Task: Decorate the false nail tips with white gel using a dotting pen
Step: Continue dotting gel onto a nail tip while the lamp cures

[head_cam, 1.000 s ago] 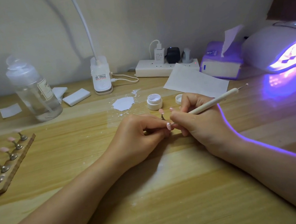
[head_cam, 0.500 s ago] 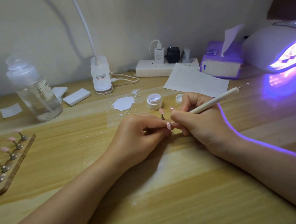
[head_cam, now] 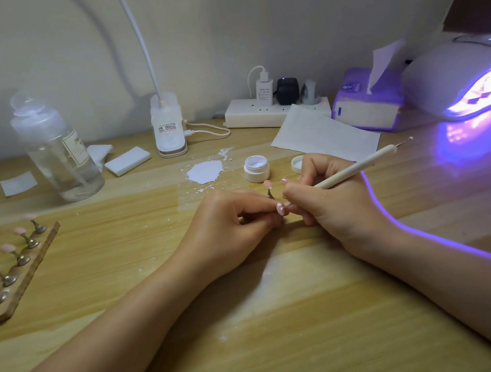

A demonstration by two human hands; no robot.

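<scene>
1. Both my hands meet at the middle of the desk: my left hand has its fingers curled, pinching a pink nail tip at the fingertips, and my right hand is curled round the pen, held like a pencil.
2. My forearms lie on the wood, coming in from the bottom corners.
3. At far right the lamp glows violet and throws violet light over the desk beside it.
4. A tissue box stands just left of the lamp, with one tissue sticking up.
5. A clear bottle stands upright at back left, with white pads lying near it.
6. A power strip sits against the wall with three plugs in it; a white clip light stands to its left.
7. A sheet of paper lies flat in front of the strip.
8. At left a wooden strip carries five small metal stands; four bear pink tips, one looks bare.
9. A white smear spreads on the desk behind my hands.
10. The gel jar stands open just behind my hands, its lid beside it, partly hidden by my right hand.
11. The pen's near end touches the pinched nail tip, which shows small white marks; its far end points up and right.
12. One more pink tip on a stand is upright between my hands and the jar.
</scene>
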